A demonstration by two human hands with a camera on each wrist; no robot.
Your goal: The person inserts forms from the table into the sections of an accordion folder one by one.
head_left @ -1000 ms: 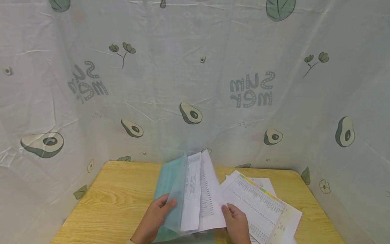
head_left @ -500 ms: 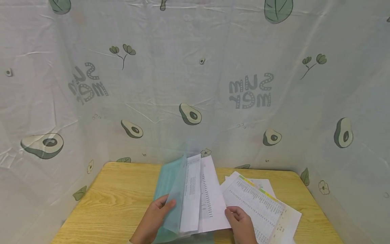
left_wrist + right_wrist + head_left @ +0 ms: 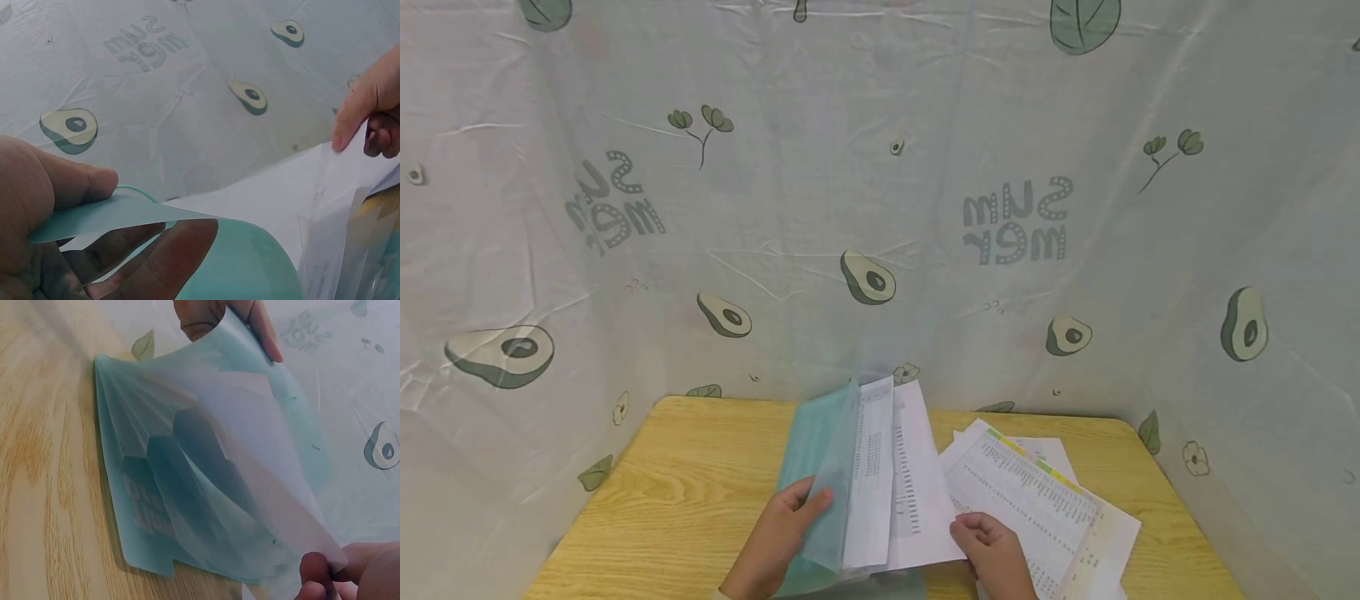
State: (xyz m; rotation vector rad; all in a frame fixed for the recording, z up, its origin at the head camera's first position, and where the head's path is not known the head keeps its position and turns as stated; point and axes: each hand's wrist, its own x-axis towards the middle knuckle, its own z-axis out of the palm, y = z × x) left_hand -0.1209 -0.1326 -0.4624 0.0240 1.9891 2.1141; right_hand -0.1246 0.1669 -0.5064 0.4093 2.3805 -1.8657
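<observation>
A teal translucent expanding file folder stands partly open at the table's middle. My left hand holds its front cover, the thumb on the near side; in the left wrist view the cover bends between thumb and fingers. Inside the folder is a printed sheet. Beside it a second white sheet sticks out to the right. My right hand pinches that sheet's lower right corner. The right wrist view shows the folder's fanned pockets and the sheet slanting across them.
Several loose printed sheets overlap on the right of the wooden table, close to my right hand. One has a yellow and green strip. A pale curtain with avocado prints hangs behind and at both sides.
My right hand has moved slightly right and down with the white sheet, whose top edge now sits lower. The left hand and folder have hardly moved.
</observation>
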